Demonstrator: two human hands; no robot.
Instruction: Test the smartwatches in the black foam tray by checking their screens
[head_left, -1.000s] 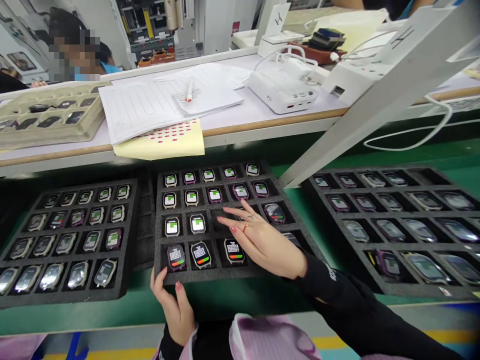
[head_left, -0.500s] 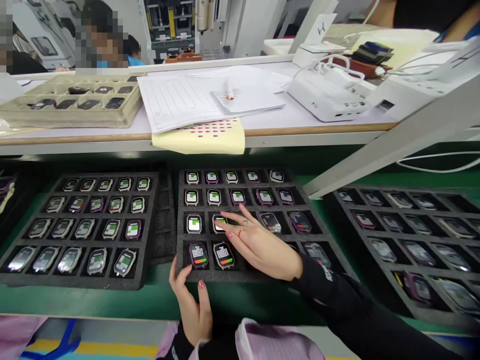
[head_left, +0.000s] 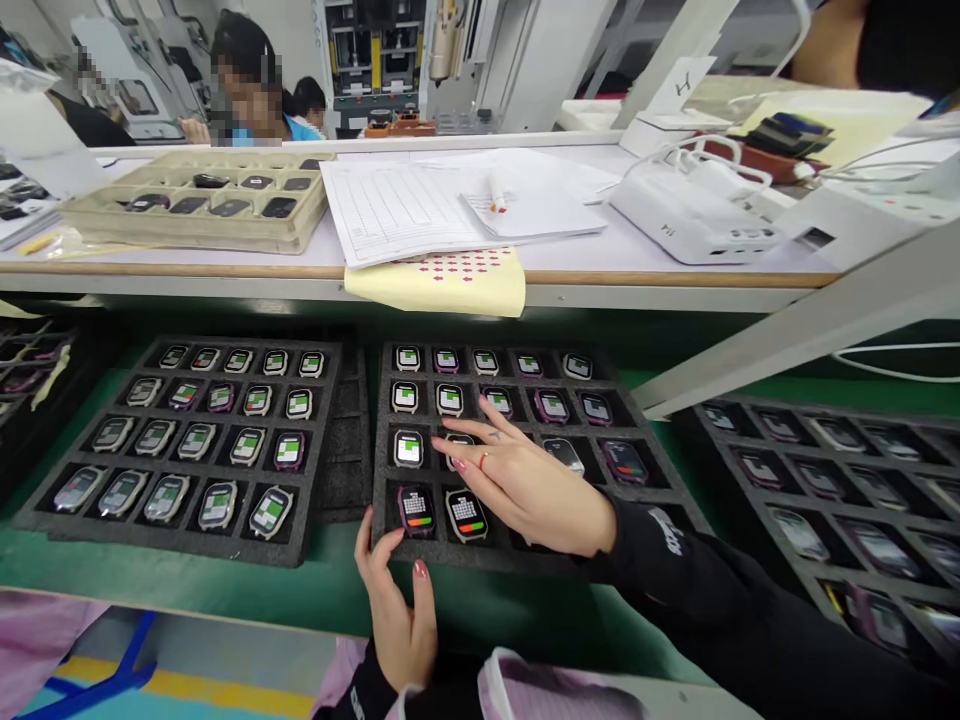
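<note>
A dark foam tray (head_left: 517, 555) in the middle holds rows of smartwatches with lit screens. Over it reaches my right hand (head_left: 529, 480), fingers spread, the fingertips by a silver smartwatch (head_left: 459, 440) in the third row, which they partly hide; whether they touch it I cannot tell. My left hand (head_left: 401, 605) is at the tray's front left corner, fingers apart, one fingertip beside a purple smartwatch (head_left: 416, 510) showing a white grid with an orange-green bar. Right of that sits a silver smartwatch (head_left: 466, 513) with the same display. Some watches lie hidden beneath my right hand and sleeve.
Foam trays of watches stand to the left (head_left: 296, 530) and right (head_left: 750, 500). A slanted white post (head_left: 787, 320) comes down right of the middle tray. The shelf behind bears papers (head_left: 405, 210), a plastic tray (head_left: 225, 230) and a white device (head_left: 690, 215). People sit beyond.
The whole view has shifted, so the trays and shelf appear further right. My right hand's fingers have shifted slightly over the watches; my left hand stays at the tray corner.
</note>
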